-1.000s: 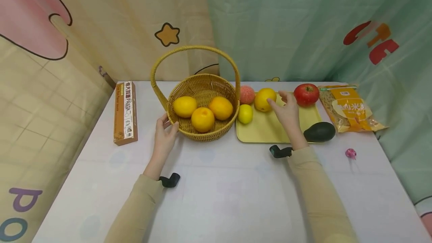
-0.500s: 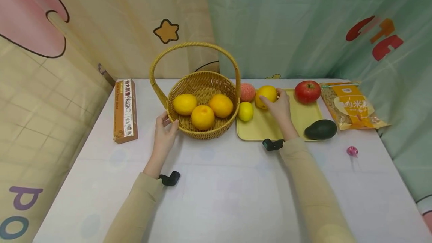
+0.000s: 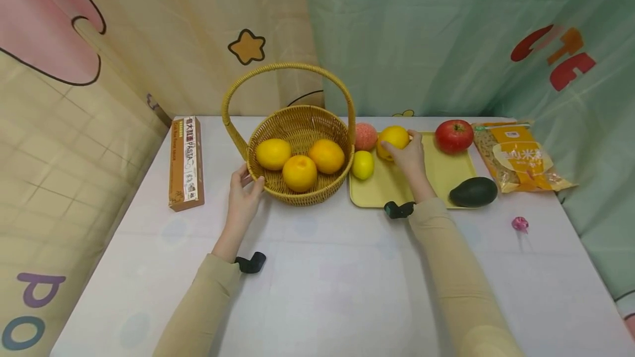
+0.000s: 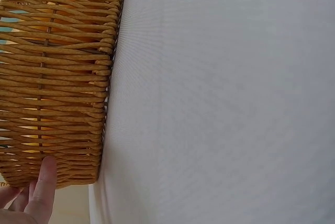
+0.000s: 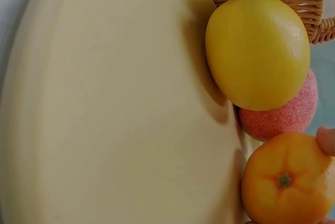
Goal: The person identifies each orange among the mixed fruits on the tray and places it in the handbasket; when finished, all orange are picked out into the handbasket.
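My left hand (image 3: 242,198) holds the side of the wicker basket (image 3: 303,198), its thumb (image 4: 46,182) against the weave in the left wrist view. Inside the basket lie three yellow-orange fruits: one (image 3: 274,154) at left, one (image 3: 300,173) in front, one (image 3: 326,156) at right. On the yellow tray (image 3: 387,191), my right hand (image 3: 413,160) grips an orange (image 3: 394,141) between thumb and fingers. In the right wrist view the orange (image 5: 285,179) shows its stem end. Beside it are a yellow-green fruit (image 3: 362,165) and a pink, rough-skinned fruit (image 3: 365,136).
A red apple (image 3: 453,136) and a dark green avocado (image 3: 473,191) are at the tray's right side. Farther right lie a bag of grain (image 3: 521,156) and a pink wrapped lollipop (image 3: 520,225). A pasta box (image 3: 186,164) stands left. Curtains (image 3: 397,37) hang behind the table.
My right hand has moved left and closed its fingers on the orange, which it did not hold a second ago. The left hand stays at the basket.
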A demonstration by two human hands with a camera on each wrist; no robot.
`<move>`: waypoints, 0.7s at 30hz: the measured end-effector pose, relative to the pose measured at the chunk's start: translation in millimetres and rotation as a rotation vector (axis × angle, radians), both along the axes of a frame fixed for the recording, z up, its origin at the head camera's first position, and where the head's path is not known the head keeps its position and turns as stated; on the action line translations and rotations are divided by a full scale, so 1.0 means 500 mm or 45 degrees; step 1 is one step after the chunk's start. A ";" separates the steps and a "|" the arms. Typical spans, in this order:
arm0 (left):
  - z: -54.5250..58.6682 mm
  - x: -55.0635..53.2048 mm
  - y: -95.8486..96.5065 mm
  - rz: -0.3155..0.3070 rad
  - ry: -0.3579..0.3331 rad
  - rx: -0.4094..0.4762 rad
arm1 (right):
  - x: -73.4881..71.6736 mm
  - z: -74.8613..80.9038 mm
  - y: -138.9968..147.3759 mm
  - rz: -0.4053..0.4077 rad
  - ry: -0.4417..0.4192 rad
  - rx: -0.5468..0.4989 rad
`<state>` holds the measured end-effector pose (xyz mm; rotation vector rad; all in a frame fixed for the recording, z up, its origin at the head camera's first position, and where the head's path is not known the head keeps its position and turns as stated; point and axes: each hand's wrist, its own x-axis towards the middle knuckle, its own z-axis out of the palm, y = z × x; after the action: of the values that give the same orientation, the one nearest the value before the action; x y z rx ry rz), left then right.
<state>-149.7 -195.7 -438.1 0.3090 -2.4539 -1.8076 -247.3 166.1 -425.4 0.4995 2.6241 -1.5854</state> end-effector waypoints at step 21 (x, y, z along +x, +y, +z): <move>0.006 0.004 0.003 -0.006 -0.002 0.033 | 0.011 0.004 0.007 -0.134 0.013 -0.105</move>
<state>-147.7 -194.2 -435.0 0.3073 -2.4361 -1.8432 -241.9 169.7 -423.3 0.6360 2.5662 -1.7224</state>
